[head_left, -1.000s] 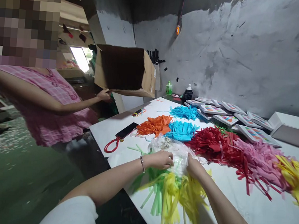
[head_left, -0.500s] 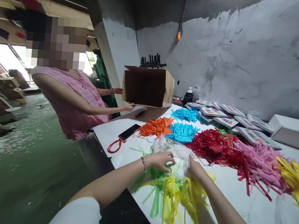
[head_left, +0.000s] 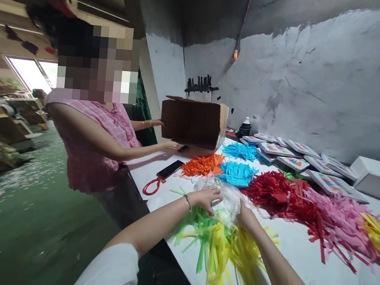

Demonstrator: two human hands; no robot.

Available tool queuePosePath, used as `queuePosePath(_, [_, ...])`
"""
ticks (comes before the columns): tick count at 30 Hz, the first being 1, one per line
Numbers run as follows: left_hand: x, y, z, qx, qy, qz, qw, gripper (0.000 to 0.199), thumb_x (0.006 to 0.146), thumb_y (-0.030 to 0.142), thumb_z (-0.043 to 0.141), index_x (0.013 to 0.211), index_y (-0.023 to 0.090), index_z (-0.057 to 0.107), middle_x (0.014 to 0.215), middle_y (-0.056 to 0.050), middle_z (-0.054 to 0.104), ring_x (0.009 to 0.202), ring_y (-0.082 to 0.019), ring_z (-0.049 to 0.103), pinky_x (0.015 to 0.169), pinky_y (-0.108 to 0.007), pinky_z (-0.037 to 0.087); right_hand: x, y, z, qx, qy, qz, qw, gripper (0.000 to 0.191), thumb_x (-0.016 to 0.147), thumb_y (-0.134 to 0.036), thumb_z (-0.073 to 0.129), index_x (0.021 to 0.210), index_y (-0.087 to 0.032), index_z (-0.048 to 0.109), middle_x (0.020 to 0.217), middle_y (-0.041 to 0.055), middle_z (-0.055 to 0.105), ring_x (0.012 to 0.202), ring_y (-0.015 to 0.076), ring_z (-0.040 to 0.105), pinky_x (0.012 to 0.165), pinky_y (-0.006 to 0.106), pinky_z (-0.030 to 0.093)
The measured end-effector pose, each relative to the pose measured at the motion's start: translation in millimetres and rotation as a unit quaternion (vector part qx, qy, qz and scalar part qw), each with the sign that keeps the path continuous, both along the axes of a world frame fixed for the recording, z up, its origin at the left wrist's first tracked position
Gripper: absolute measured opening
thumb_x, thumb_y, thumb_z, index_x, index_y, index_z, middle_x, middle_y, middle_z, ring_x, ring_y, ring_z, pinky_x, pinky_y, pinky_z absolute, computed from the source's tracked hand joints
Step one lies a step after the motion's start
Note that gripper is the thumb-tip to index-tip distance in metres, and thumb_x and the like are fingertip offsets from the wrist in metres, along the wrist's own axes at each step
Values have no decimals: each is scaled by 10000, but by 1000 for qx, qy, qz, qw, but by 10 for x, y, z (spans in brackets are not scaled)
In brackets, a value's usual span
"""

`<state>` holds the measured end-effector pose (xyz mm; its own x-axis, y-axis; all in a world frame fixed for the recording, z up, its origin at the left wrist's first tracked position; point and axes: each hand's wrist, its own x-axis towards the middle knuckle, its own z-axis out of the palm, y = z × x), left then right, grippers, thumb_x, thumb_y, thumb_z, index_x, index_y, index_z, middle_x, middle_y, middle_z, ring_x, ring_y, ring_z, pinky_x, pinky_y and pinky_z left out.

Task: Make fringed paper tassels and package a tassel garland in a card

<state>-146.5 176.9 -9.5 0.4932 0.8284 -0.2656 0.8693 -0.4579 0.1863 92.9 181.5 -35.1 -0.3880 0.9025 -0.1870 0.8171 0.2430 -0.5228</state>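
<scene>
Thin clear bag, soft paper fringe, and a wide-mouthed carton

The crumpled plastic bag (head_left: 230, 197) lies at the centre of the white table (head_left: 291, 238), between the wearer's two hands. The left hand (head_left: 205, 200) reaches over its nine o'clock side, fingers spread and slightly curled; the right hand (head_left: 248, 215) appears to pinch the edge at four o'clock, fingertips partly hidden. The film should prove light, limp and slippery, easily torn; a gathered fold at the rim looks the safest hold. What is inside cannot be made out clearly. At six o'clock, green fringe (head_left: 201, 244) and yellow fringe (head_left: 219, 254) fan out, probably feather-light and quick to crease, so better taken by the bunched end than by the loose strips.

At eleven o'clock, a co-worker's hands (head_left: 171, 147) steady a cardboard box (head_left: 222, 125), its mouth facing the wearer and its interior dark, with no contents discernible. Printed flat packs (head_left: 292, 163) lie overlapping at two o'clock; beyond them sits a white box (head_left: 378, 177), contents unseen
</scene>
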Motion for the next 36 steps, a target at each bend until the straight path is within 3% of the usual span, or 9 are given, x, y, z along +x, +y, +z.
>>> queuePosePath(4, [-22,-43,25,29,-22,-10,999,632,833,475,752,1371,214,547,1508,-170,465,1368,-371,450,1090,-585,394,-31,-6,13,14,30,3,999,367,973,-371,621,1281,-176,571,1234,82,622,1020,209,652,869,421,563])
queuePosePath(9, [76,-91,42,60,-57,-33,996,330,979,337,613,1265,173,600,1304,-104,610,1117,-257,633,941,-482,547,92,-69,98,45,85,34,995,357,985,-354,604,1289,-173,557,1171,70,648,929,182,674,825,388,575])
queuePosePath(15, [212,-200,24,66,-53,-44,995,385,966,373,629,1290,170,583,1278,-108,622,1120,-267,633,950,-497,538,229,-147,253,108,83,74,988,378,986,-368,603,1310,-180,557,1239,83,627,1052,218,651,917,450,546])
queuePosePath(20, [295,-349,7,45,-19,-62,997,304,972,351,624,1215,169,623,1208,-91,653,1032,-231,660,901,-451,563,-51,-89,327,107,-6,131,985,366,975,-380,619,1280,-181,579,1264,86,612,1064,220,640,902,440,552])
queuePosePath(24, [206,-499,45,42,-17,-62,997,269,985,337,603,1203,181,629,1239,-93,640,1048,-227,650,900,-441,564,-197,9,378,92,-107,141,980,361,969,-383,627,1265,-179,586,1260,84,610,1060,220,639,891,435,555])
queuePosePath(27, [45,-614,71,47,-31,-39,998,279,958,325,634,1193,174,618,1232,-94,628,1002,-211,650,865,-390,562,-117,4,435,97,-151,142,973,367,969,-383,627,1269,-177,584,1265,88,608,1066,222,637,895,437,553])
queuePosePath(31, [-121,-667,52,64,-45,6,997,516,827,301,753,1290,200,550,1237,-96,595,976,-224,645,812,-309,528,118,-139,508,108,-169,174,964,332,971,-386,623,1229,-178,606,1230,79,626,1043,211,643,891,427,553])
queuePosePath(36, [-167,-607,87,86,-73,7,994,238,856,148,647,1080,222,683,998,-38,645,900,-201,632,813,-270,471,352,-417,502,136,-147,209,957,240,980,-353,614,1128,-165,633,1136,54,651,952,176,652,841,383,559])
